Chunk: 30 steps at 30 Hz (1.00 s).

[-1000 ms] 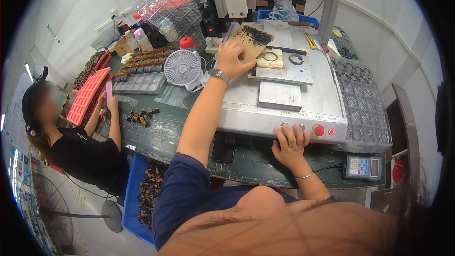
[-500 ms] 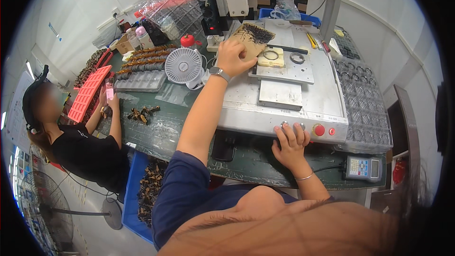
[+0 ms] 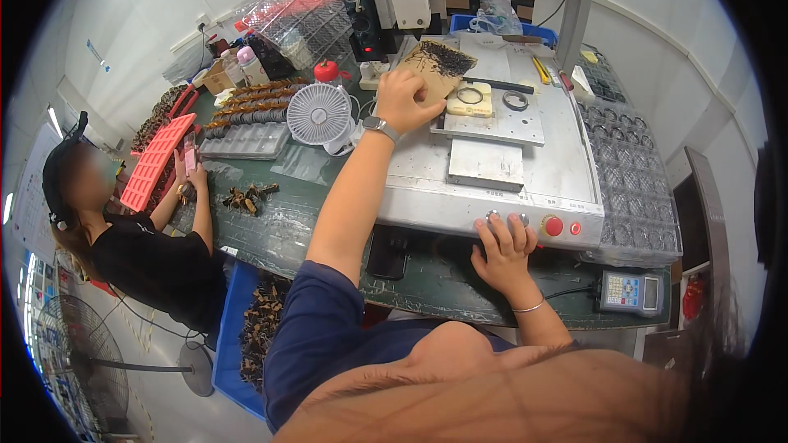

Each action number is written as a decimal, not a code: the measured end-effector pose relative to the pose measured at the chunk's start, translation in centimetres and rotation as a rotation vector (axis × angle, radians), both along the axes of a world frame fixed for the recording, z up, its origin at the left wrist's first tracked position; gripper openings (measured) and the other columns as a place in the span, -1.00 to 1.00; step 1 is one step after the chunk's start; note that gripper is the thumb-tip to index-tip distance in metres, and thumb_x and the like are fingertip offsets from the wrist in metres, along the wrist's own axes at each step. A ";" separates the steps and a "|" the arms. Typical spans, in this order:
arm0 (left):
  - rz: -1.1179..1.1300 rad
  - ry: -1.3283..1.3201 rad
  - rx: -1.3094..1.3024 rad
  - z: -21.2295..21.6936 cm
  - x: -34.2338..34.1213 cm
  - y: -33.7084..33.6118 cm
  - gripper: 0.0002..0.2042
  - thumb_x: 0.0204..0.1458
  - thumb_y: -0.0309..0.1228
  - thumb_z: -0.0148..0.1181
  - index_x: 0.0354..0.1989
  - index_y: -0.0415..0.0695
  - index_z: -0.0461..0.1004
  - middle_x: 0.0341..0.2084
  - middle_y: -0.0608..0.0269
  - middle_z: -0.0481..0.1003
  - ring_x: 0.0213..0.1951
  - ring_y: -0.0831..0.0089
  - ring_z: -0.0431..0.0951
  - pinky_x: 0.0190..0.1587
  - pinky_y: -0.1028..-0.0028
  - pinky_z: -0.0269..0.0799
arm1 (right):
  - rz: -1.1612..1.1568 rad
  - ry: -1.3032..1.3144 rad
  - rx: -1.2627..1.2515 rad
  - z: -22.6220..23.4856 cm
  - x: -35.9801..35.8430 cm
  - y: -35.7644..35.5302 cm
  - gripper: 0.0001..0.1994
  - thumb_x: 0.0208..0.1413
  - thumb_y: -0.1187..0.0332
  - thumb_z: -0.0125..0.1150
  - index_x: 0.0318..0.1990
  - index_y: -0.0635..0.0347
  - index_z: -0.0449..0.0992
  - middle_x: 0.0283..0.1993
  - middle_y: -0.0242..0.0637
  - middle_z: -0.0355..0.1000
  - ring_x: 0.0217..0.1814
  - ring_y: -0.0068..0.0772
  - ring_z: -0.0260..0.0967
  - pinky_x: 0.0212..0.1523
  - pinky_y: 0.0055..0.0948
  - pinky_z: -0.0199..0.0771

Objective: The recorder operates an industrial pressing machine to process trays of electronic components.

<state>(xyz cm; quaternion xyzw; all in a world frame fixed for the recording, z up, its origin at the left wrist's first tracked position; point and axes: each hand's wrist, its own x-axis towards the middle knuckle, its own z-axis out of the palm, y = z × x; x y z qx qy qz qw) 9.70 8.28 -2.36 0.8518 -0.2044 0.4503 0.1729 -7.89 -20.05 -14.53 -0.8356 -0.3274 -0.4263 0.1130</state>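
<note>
My left hand is curled at the lower left edge of a piece of brown cardboard with a black-smeared top. The fingers are closed on that edge; their tips are partly hidden. Just right of the thumb, a dark ring rests on a cream block on the machine's metal plate. Another dark ring sits on the plate beside it. My right hand lies with fingers stretched out over the machine's front panel, fingertips at the metal push buttons.
Right of my right hand are a red stop knob and a keypad controller. Stacked clear trays stand along the machine's right side. Leftward are a white fan and a co-worker holding a phone. The machine head hangs above.
Both my hands hold the same places. At the left, the co-worker's phone and hands have shifted slightly.
</note>
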 end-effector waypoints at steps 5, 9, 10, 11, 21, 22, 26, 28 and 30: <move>0.009 -0.044 0.009 0.2 -0.3 0.4 -0.63 -0.34 -0.17 0.44 -0.71 -0.04 0.32 -0.57 0.30 0.35 -0.38 0.24 0.35 -0.23 0.30 0.20 | 0.019 0.004 -0.016 0.1 0.1 0.1 -0.42 -0.17 0.24 0.30 0.13 -0.11 0.40 0.26 -0.33 0.17 0.40 -0.10 -0.11 0.32 -0.05 -0.23; 0.021 -0.045 0.016 0.1 -0.2 0.6 -0.65 -0.34 -0.11 0.42 -0.71 -0.01 0.35 -0.56 0.32 0.37 -0.34 0.25 0.37 -0.18 0.27 0.19 | 0.030 0.032 0.006 -0.1 0.1 0.1 -0.41 -0.16 0.24 0.27 0.16 -0.16 0.40 0.26 -0.37 0.20 0.39 -0.11 -0.06 0.33 -0.07 -0.26; -0.003 -0.017 0.006 0.0 0.0 0.5 -0.65 -0.34 -0.06 0.39 -0.70 0.01 0.37 -0.55 0.33 0.38 -0.30 0.26 0.39 -0.13 0.25 0.17 | 0.061 0.028 0.005 -0.1 0.0 0.0 -0.41 -0.16 0.24 0.27 0.16 -0.16 0.40 0.26 -0.37 0.20 0.39 -0.11 -0.06 0.33 -0.07 -0.26; -0.017 -0.050 0.014 0.0 0.1 0.3 -0.65 -0.34 -0.07 0.40 -0.71 0.00 0.36 -0.57 0.33 0.37 -0.35 0.27 0.39 -0.16 0.27 0.19 | 0.037 0.039 0.000 -0.1 -0.1 -0.1 -0.42 -0.16 0.24 0.28 0.16 -0.15 0.40 0.26 -0.36 0.20 0.39 -0.11 -0.07 0.33 -0.06 -0.26; -0.048 -0.092 0.024 0.0 -0.4 0.7 -0.62 -0.35 -0.09 0.42 -0.72 0.02 0.29 -0.57 0.34 0.33 -0.35 0.28 0.35 -0.15 0.29 0.15 | 0.021 0.046 -0.031 -0.5 -0.2 -0.1 -0.40 -0.15 0.22 0.27 0.18 -0.10 0.39 0.30 -0.33 0.16 0.42 -0.09 -0.11 0.35 -0.03 -0.29; -0.040 -0.096 0.024 0.0 -0.5 0.8 -0.62 -0.35 -0.09 0.42 -0.72 0.02 0.29 -0.57 0.34 0.33 -0.35 0.28 0.35 -0.15 0.29 0.15 | 0.020 0.046 -0.037 -0.4 -0.2 -0.1 -0.38 -0.15 0.22 0.29 0.19 -0.08 0.36 0.30 -0.32 0.14 0.42 -0.07 -0.13 0.34 -0.01 -0.28; -0.060 -0.039 0.044 0.1 -0.3 1.0 -0.63 -0.41 -0.06 0.39 -0.73 0.03 0.31 -0.55 0.33 0.36 -0.28 0.25 0.36 -0.18 0.25 0.14 | 0.015 0.030 -0.025 -0.6 -0.1 -0.1 -0.41 -0.14 0.22 0.26 0.17 -0.08 0.39 0.30 -0.32 0.16 0.43 -0.09 -0.11 0.36 -0.02 -0.30; 0.008 0.000 -0.025 -0.3 -0.1 1.1 -0.62 -0.35 -0.05 0.39 -0.71 0.02 0.29 -0.57 0.34 0.32 -0.34 0.28 0.35 -0.19 0.29 0.14 | 0.021 0.029 -0.028 -0.6 -0.1 -0.1 -0.41 -0.14 0.22 0.26 0.18 -0.08 0.39 0.30 -0.32 0.16 0.43 -0.09 -0.11 0.36 -0.03 -0.30; 0.173 0.034 -0.056 -0.8 0.0 1.1 -0.64 -0.34 -0.02 0.36 -0.69 0.02 0.35 -0.54 0.33 0.36 -0.32 0.28 0.38 -0.17 0.27 0.16 | 0.027 0.028 -0.033 -0.6 0.0 -0.1 -0.40 -0.14 0.22 0.26 0.18 -0.08 0.38 0.30 -0.32 0.16 0.43 -0.09 -0.11 0.36 -0.03 -0.29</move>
